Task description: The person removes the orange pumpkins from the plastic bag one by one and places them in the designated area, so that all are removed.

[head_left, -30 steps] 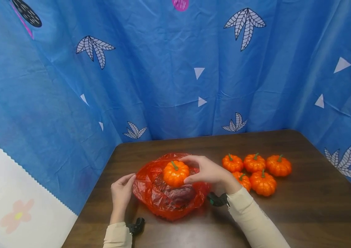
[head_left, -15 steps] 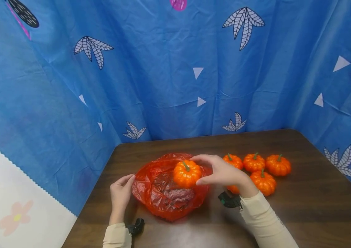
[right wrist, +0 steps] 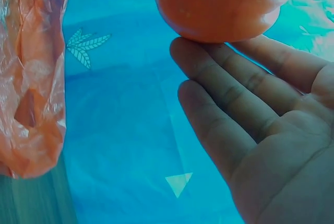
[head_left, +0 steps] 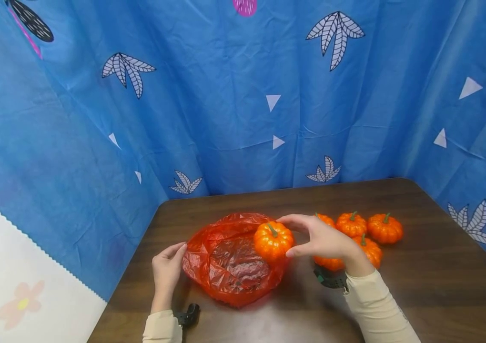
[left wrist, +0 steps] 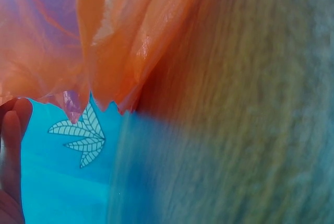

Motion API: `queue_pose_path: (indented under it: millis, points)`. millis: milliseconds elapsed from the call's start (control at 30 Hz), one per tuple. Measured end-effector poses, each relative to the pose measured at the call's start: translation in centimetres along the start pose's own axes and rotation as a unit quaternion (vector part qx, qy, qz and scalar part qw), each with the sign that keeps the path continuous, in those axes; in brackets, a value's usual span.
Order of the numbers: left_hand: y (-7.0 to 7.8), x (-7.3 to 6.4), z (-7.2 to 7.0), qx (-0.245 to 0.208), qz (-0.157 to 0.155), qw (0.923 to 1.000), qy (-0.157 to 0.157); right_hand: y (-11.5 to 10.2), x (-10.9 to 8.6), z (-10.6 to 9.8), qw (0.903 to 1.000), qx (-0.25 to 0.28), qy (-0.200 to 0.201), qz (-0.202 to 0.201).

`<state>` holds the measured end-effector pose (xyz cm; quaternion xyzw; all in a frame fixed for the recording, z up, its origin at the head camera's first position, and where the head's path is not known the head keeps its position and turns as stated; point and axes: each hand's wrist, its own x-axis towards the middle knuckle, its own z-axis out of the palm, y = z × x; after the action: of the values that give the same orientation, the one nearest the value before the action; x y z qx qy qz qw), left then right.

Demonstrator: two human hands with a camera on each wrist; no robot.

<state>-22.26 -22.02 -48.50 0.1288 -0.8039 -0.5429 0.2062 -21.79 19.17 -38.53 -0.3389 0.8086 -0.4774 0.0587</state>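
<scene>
A small orange pumpkin (head_left: 274,242) with a green stem is gripped between the thumb and fingers of my right hand (head_left: 326,240), held up over the right side of a red plastic bag (head_left: 238,297). In the right wrist view the pumpkin (right wrist: 219,7) rests against the fingertips, apart from the bag (right wrist: 44,78). My left hand (head_left: 168,267) pinches the bag's left rim. The bag lies with its mouth spread upward on the table. In the left wrist view, fingers (left wrist: 11,135) show at the edge of the bag (left wrist: 130,31).
Several more orange pumpkins (head_left: 384,228) are grouped on the right of the brown wooden table (head_left: 436,286), some partly hidden by my right hand. A blue patterned curtain (head_left: 234,114) surrounds the table's back and sides. A white cloth (head_left: 24,267) hangs at the left.
My right hand has moved to the right with the pumpkin, from over the middle of the bag to its right rim. My left hand keeps its place on the bag.
</scene>
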Motion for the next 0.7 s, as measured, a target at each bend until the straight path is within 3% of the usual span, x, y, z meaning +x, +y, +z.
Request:
queue_pose_path:
  millis: [700]
  points:
    - [-0.1, 0.0, 0.0, -0.009, 0.003, 0.9999, -0.006, 1.0, -4.3, -4.1, 0.9976, -0.013, 0.047, 0.05]
